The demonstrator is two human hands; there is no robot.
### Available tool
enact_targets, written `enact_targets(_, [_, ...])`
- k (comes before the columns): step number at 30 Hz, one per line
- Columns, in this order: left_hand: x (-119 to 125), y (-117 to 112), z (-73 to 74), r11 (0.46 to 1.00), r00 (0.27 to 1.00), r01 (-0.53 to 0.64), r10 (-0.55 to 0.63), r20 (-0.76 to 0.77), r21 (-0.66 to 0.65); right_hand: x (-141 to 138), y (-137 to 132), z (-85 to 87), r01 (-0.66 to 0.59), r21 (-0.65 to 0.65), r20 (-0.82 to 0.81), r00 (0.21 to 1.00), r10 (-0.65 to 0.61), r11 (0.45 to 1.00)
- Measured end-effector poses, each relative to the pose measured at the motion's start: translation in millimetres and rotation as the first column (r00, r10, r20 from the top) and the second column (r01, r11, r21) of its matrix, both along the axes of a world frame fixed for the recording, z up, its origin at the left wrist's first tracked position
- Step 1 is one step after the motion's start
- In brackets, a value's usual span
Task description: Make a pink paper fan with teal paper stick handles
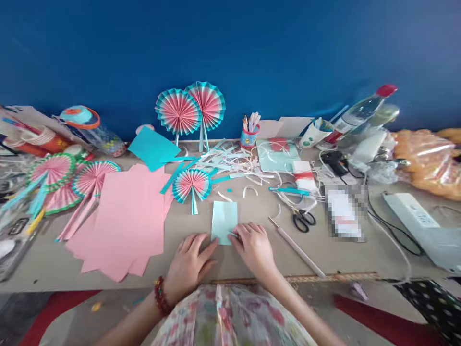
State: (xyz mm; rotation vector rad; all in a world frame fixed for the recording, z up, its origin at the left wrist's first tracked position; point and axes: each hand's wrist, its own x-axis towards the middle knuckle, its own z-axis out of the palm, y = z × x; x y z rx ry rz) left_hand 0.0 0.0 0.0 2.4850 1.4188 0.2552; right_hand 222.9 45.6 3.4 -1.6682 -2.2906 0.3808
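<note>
A small light blue sheet of paper (224,216) lies upright in front of me near the table's front edge. My left hand (192,257) is open, its fingers spread, with one fingertip at the sheet's lower left edge. At the lower right edge, my right hand (255,247) is closed in a pinch on the paper. A thin pale sliver shows by its thumb; whether this is a turned-up edge or a loose strip, I cannot tell. Just behind the sheet lies a small pleated paper fan (192,185) in pink and blue.
Pink paper sheets (131,216) are stacked to the left, near more fans (95,178). Paper strips (230,161) are heaped behind. To the right lie scissors (303,220), a thin pale stick (297,246), a glue gun (335,163) and a power strip (419,211).
</note>
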Motion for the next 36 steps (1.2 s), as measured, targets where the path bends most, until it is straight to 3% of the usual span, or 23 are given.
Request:
enact_targets(13, [4.3, 7.2, 4.7, 0.999, 0.996, -0.004, 0.0, 0.094, 0.04, 1.8, -2.7, 0.3, -0.02, 0.035, -0.04, 0.999, 0.022, 0.999])
enact_targets(36, [2.3, 1.4, 0.8, 0.999, 0.996, 0.035, -0.038, 0.082, 0.04, 1.3, -0.5, 0.4, -0.012, 0.005, -0.025, 1.0, 0.012, 1.0])
